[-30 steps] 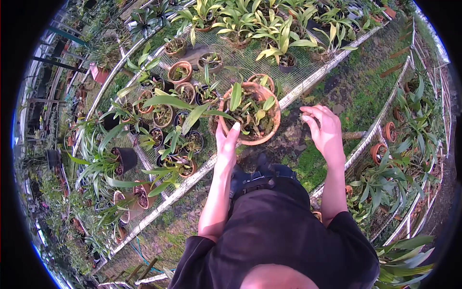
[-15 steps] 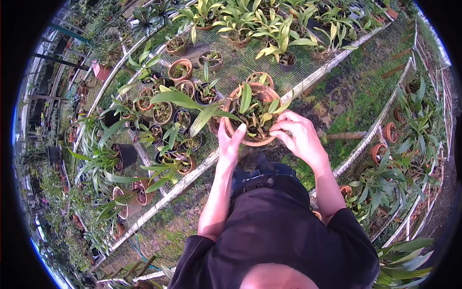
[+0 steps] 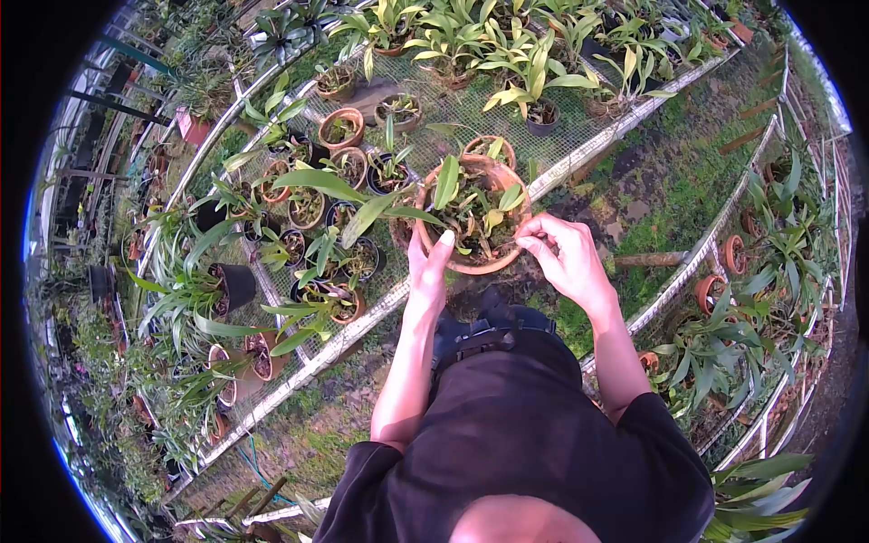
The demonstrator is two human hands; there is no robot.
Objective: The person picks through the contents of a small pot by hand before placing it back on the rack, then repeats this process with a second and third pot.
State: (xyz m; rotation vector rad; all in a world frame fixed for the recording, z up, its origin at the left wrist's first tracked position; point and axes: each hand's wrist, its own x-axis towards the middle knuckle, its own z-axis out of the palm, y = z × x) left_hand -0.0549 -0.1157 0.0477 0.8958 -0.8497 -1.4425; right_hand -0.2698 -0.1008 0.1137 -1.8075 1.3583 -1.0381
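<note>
A round terracotta pot [image 3: 480, 266] with a leafy plant [image 3: 471, 213] in it is at the near edge of the mesh bench, in front of my body. My left hand [image 3: 430, 267] grips its left side, the thumb lying over the rim and the fingers hidden beneath the wall. At the right rim, my right hand [image 3: 561, 255] is closed, thumb and index finger pinched together. Whatever is between those fingertips, if anything, is too small to make out. Long green leaves [image 3: 326, 184] extend left of the pot.
Several small potted plants [image 3: 308, 208] stand on the mesh bench [image 3: 453, 122] left of the pot. Bigger leafy plants [image 3: 534, 77] line its far side. A pale edge rail [image 3: 625, 124] borders the bench. On the right is another bench with terracotta pots [image 3: 711, 290].
My right hand has shifted slightly right, from over the rim to its outer side. The plant's leaves have moved a little left. My left hand keeps hold of the pot.
</note>
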